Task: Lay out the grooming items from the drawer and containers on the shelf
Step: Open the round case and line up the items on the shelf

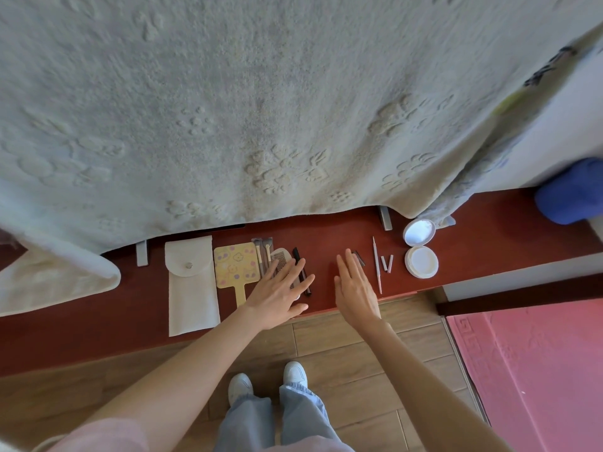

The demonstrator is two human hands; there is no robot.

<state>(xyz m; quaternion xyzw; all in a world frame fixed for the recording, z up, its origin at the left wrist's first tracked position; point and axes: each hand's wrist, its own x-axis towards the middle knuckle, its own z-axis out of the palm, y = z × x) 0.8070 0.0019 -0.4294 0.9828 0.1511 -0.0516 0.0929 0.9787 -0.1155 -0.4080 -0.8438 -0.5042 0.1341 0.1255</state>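
Red-brown shelf (326, 236) runs across in front of you, with a pale embossed blanket (261, 109) hanging over its far side and wooden floor (326, 347) below its near edge. Your left hand (280, 288) is spread flat, fingers loose, holding nothing; it lies over the lower part of a white comb (281, 256) and a dark slim stick (297, 257), though you cannot tell whether the palm presses on them. Just beyond its fingertips stand a few small makeup brushes (262, 247). To the outer side of that hand sits a yellow hand mirror (235, 267), its handle pointing toward the shelf's near edge, and further out a white fabric pouch (191, 285) whose bottom nearly reaches that edge. Your right hand (354, 285) is also open and empty, fingers straight, its heel over the shelf's near edge. A small dark item (360, 257) lies at its fingertips. To its outer side lie a long thin tool (377, 265), then two short pale pieces (387, 263), then an open white round case (420, 247) with lid tipped back toward the blanket. Between your two hands a bare strip of shelf stays clear. Past the pouch the shelf is bare up to a folded blanket corner (58, 275). Past the case it is clear toward a blue bundle (571, 194). A pink mat (528, 370) lies on the floor on your right.
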